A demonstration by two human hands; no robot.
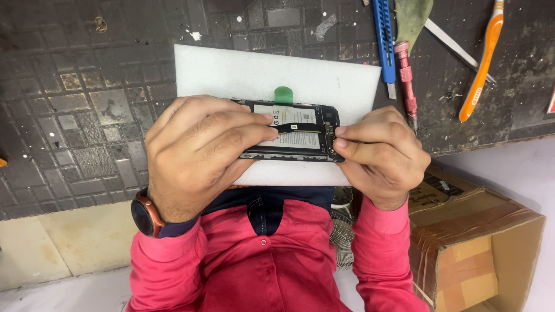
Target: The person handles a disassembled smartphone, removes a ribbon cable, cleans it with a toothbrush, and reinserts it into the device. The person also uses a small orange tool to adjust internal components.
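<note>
— Dark, worn bench mat [87,104], with a white foam sheet [324,81] laid on it. What's on the sheet?

— An opened phone [298,132], back cover off, lying flat on the foam. The left hand [196,153] covers its left end, fingertips pressed on a black strip across the middle. The right hand [378,156] pinches the phone's right edge between thumb and forefinger.

— Anything nearby?

— A blue knife [383,40], a red screwdriver [406,81] and an orange-handled tool [483,58] beyond the right hand; a cardboard box [480,242] below.
</note>
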